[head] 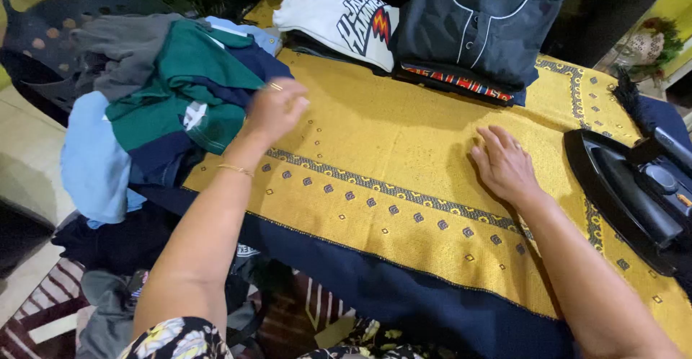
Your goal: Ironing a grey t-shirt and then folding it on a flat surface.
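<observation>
Yellow cloth (404,150): R hand (504,164) flat.

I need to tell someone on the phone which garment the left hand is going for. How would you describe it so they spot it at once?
Start at the yellow patterned cloth covering the board, then look to its left end, where unfolded clothes are heaped. The left hand reaches toward the green garment on top of that heap. It is the only deep green piece, lying between a grey garment and a light blue garment.

Single head-worn view, steeply downward, close over the yellow cloth (404,150).
</observation>
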